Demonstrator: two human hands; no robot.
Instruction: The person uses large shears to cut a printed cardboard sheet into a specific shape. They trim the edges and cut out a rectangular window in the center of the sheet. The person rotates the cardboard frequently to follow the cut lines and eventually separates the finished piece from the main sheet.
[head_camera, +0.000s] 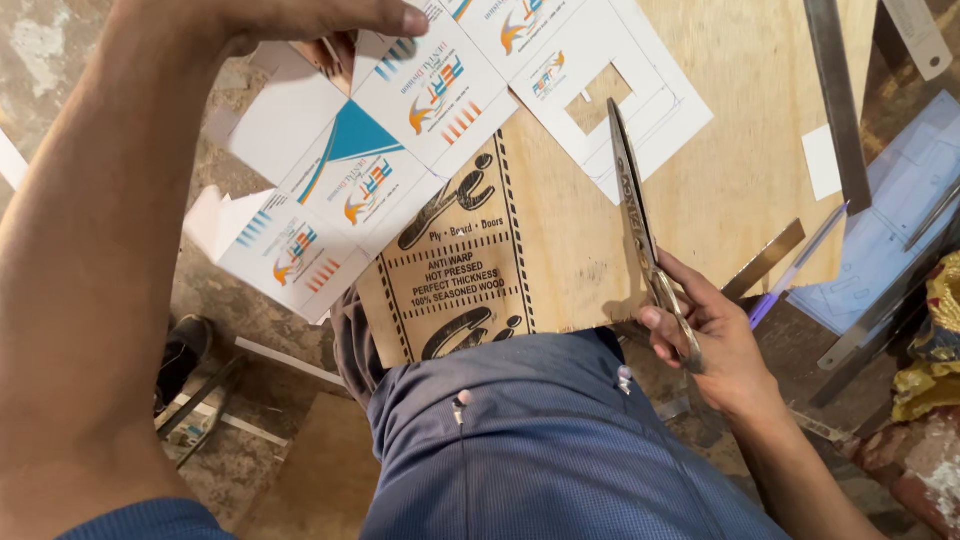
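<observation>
Plywood board (740, 150) on lap, floor below. Left hand (300, 20) pinches printed sheet (420, 120); right hand (700, 340) grips scissors (635, 200), blades nearly closed at cutout. Risk: sheet sags, cut strays off line.

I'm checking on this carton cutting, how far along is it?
Done: a square window and part of the outline are cut from the printed carton sheet. In hand: the left hand holds the sheet over the plywood board; the right hand has the scissors at the window. Left: white margin remains untrimmed.
</observation>
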